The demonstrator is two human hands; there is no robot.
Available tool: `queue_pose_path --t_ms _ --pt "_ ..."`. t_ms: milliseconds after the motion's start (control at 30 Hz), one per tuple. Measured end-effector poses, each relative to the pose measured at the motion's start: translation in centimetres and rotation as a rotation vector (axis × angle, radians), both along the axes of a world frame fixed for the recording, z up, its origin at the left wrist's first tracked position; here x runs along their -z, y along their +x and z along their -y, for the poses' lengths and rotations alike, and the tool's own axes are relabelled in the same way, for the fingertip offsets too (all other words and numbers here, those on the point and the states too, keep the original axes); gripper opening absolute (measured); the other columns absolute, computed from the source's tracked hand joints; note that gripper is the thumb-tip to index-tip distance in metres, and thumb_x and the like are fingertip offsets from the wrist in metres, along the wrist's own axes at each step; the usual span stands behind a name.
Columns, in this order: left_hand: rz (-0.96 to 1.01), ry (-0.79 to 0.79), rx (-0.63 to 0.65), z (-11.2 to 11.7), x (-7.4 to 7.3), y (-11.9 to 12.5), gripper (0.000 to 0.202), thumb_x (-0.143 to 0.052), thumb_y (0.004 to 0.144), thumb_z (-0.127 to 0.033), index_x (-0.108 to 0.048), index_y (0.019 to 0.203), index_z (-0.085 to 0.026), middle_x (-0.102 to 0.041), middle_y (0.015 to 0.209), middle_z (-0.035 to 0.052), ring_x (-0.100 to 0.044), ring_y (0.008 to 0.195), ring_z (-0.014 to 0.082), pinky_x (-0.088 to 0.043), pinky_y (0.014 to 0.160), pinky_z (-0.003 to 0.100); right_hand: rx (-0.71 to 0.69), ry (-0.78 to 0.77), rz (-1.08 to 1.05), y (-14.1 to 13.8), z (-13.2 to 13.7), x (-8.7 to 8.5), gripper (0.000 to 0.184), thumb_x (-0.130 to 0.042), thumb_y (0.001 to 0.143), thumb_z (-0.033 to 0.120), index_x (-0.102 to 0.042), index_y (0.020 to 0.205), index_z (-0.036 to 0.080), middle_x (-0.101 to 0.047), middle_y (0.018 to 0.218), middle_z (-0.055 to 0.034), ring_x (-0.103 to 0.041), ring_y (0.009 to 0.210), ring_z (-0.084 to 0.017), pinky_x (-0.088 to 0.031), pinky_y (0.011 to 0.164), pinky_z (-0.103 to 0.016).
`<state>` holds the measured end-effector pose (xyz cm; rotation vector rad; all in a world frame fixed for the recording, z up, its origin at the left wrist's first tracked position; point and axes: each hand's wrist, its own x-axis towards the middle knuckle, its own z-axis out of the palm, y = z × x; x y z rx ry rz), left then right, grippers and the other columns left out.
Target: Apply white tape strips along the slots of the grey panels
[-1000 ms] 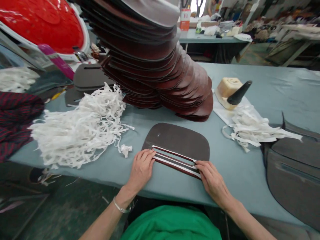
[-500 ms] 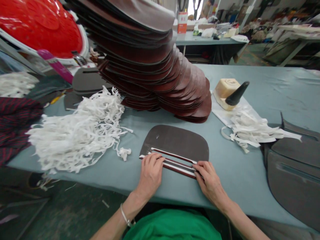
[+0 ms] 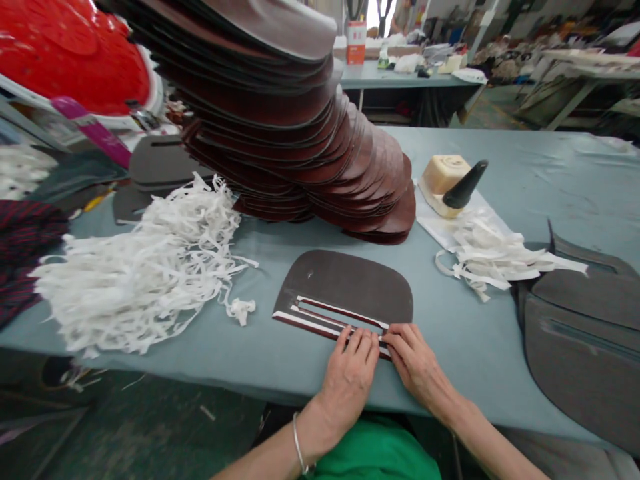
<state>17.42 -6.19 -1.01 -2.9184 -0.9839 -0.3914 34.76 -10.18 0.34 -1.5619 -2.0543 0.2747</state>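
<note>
A dark grey-brown leather panel with rounded far corners lies flat before me. Along its near side runs a long slot with reddish-brown folded edges and white strips. My left hand rests on the near strip, right of its middle, fingers stretched out and pressing down. Close beside it, my right hand pinches the folded edge at the slot's right end between thumb and fingertips. Both hands cover the strip's right part, so the fold there is mostly hidden.
Behind the panel leans a tall fanned stack of brown leather pieces. White tape strips heap up at left. At right are a beige block, a black cone-shaped object, more white strips and dark slotted panels.
My left hand has slid right along the near strip, from the slot's left part to beside my right hand. The right hand stays at the right end. The view has shifted slightly.
</note>
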Motion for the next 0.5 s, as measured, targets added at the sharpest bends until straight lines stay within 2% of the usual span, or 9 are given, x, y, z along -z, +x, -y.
queue_pose_path --t_ms 167,333,500 --pt "0.023 0.001 -0.015 -0.13 -0.1 0.09 0.036 -0.038 0.094 -0.021 -0.05 0.128 -0.018 -0.059 0.125 0.0055 -0.051 0.117 0.0198 -0.035 0.109 0.042 0.01 0.007 0.137 -0.07 0.18 0.75 0.039 -0.039 0.092 0.009 -0.045 0.13 0.01 -0.05 0.111 -0.0141 -0.045 0.1 -0.023 -0.048 0.087 -0.04" --pt "0.022 -0.003 -0.008 -0.06 -0.03 0.16 0.036 -0.038 0.094 -0.021 -0.051 0.128 -0.016 -0.059 0.124 0.0058 -0.051 0.117 0.02 -0.034 0.109 0.042 0.046 -0.036 0.23 -0.54 -0.01 1.09 0.036 -0.042 0.093 0.018 -0.048 0.127 0.01 -0.051 0.112 -0.0148 -0.046 0.101 -0.026 -0.049 0.086 -0.043" --pt "0.028 -0.019 -0.004 -0.41 0.0 -0.07 0.039 -0.036 0.095 -0.019 -0.049 0.131 -0.014 -0.057 0.13 0.0066 -0.049 0.122 0.0194 -0.029 0.112 0.042 0.097 -0.025 0.234 -0.85 0.43 1.03 0.037 -0.046 0.092 0.022 -0.049 0.128 0.011 -0.049 0.114 -0.0148 -0.045 0.105 -0.027 -0.048 0.089 -0.046"
